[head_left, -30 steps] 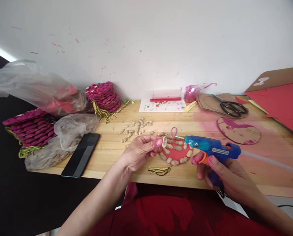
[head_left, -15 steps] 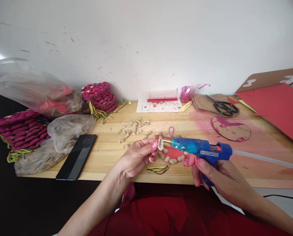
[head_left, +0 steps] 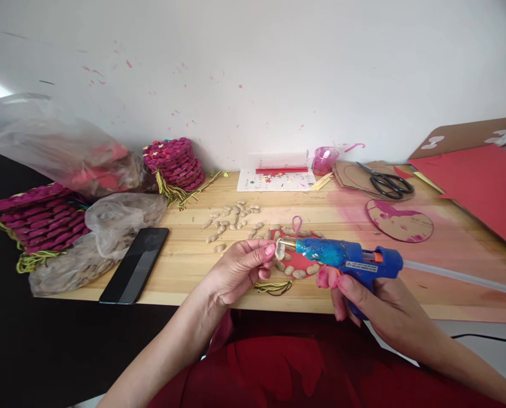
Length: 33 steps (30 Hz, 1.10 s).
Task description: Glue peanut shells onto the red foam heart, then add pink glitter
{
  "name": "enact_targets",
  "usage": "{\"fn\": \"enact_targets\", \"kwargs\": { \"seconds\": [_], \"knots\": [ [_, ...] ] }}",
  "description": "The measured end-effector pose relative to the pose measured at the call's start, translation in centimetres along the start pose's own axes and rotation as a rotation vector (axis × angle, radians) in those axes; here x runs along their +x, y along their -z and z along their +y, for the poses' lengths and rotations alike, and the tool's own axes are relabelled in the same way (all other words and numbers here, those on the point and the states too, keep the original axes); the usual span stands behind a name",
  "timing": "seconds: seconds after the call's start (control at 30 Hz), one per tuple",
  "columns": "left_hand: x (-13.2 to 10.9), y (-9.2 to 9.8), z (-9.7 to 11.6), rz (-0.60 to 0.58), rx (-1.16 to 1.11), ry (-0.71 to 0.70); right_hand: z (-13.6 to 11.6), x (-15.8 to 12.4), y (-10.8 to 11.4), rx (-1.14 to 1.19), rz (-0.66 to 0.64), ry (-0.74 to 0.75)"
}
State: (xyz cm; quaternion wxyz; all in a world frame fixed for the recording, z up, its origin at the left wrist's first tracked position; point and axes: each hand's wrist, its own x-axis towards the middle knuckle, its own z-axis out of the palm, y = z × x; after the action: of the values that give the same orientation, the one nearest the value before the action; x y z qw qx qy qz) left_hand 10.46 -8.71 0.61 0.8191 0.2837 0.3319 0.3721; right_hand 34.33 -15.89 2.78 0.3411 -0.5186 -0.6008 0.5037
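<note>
My left hand (head_left: 242,269) pinches a pale peanut shell half (head_left: 279,250) just above the table's front edge. My right hand (head_left: 375,303) grips a blue hot glue gun (head_left: 349,258), a finger on its orange trigger, and the metal nozzle touches the shell. Under them lies a red round craft piece (head_left: 298,259) ringed with glued peanut shells, with a pink loop on top and a yarn tassel (head_left: 272,287) below. Loose peanut shells (head_left: 231,221) are scattered on the wooden table (head_left: 185,260) behind my left hand.
A black phone (head_left: 134,264) lies at the front left beside plastic bags (head_left: 112,224) and stacks of magenta woven mats (head_left: 175,164). At the back are a sticker sheet (head_left: 276,180), a pink cup (head_left: 323,160), scissors (head_left: 386,182) and a painted cardboard disc (head_left: 399,221). Red paper (head_left: 482,181) lies right.
The glue gun has moved left until its nozzle meets the shell in my left hand. My left hand has stayed nearly in place.
</note>
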Motion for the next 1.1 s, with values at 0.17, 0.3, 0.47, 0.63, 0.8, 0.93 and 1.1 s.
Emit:
{"fn": "enact_targets", "kwargs": {
  "seconds": [0.17, 0.3, 0.47, 0.63, 0.8, 0.93, 1.1],
  "knots": [
    [-0.05, 0.04, -0.02, 0.008, 0.019, -0.002, -0.12, -0.09, -0.05, -0.021, -0.005, 0.013],
    [-0.05, 0.02, 0.02, 0.01, 0.011, 0.014, -0.21, -0.07, -0.03, -0.013, 0.002, 0.018],
    [-0.01, 0.01, 0.0, 0.011, -0.002, 0.008, -0.27, 0.08, -0.06, -0.024, -0.005, 0.017],
    [0.05, 0.15, -0.13, 0.018, 0.006, 0.009, 0.01, 0.01, 0.05, -0.01, 0.003, 0.009],
    [0.11, 0.38, -0.26, 0.008, 0.02, -0.004, 0.12, 0.01, 0.03, -0.016, 0.016, 0.003],
    [0.09, 0.5, -0.3, 0.003, 0.014, -0.01, 0.12, 0.12, -0.1, -0.009, 0.026, -0.003],
    [0.15, 0.41, -0.31, 0.0, 0.022, -0.01, 0.28, 0.17, -0.08, -0.002, 0.016, -0.006]
  ]
}}
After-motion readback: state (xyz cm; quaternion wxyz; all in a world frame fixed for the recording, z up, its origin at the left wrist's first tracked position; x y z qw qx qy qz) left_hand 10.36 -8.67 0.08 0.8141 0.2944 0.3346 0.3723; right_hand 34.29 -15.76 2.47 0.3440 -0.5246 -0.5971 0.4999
